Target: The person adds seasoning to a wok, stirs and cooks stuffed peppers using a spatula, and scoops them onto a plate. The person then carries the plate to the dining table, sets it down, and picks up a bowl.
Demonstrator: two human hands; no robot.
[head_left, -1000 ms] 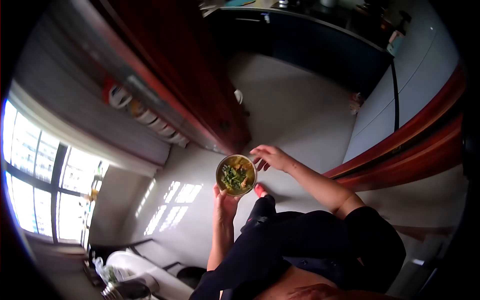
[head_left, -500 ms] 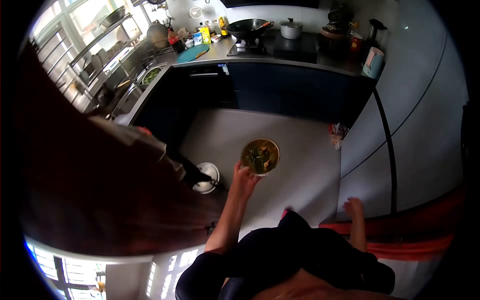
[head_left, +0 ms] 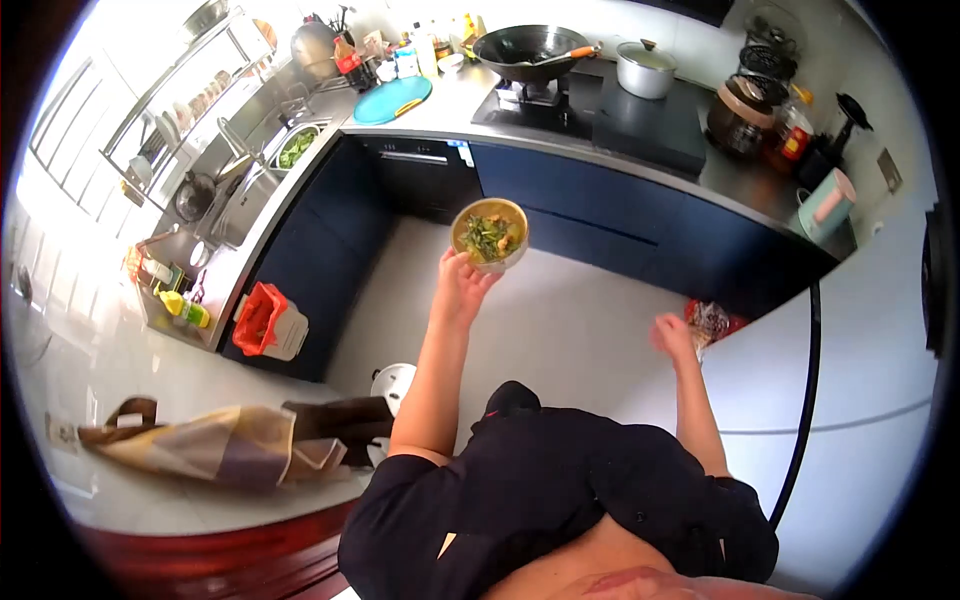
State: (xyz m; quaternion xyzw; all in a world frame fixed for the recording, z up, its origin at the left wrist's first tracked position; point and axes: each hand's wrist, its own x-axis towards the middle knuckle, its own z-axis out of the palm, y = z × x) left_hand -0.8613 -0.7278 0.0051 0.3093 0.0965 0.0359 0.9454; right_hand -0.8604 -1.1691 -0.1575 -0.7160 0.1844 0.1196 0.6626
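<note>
My left hand [head_left: 464, 285] grips a round bowl [head_left: 516, 259] by its near rim and side, out in front of me over the floor. In the bowl lies cooked food [head_left: 489, 238] with green leaves and some orange-brown pieces. My right hand [head_left: 675, 337] hangs in the air to the right, its fingers loosely bent and nothing seen in them. Below it, near the cabinet's foot, is a red patterned bag [head_left: 709, 322].
Ahead runs a counter with a wok [head_left: 530, 62], a lidded pot [head_left: 646, 70], a blue-green cutting board [head_left: 392, 100] and a kettle [head_left: 828, 205]. On the left are a sink [head_left: 246, 208], a red-lined bin [head_left: 287, 330] and a hanging apron [head_left: 230, 445]. A white bucket [head_left: 395, 382] stands on the floor.
My view has moved forward into the kitchen, and the counter is closer. The bowl, still in my left hand, sits higher in view. My right hand has risen in view.
</note>
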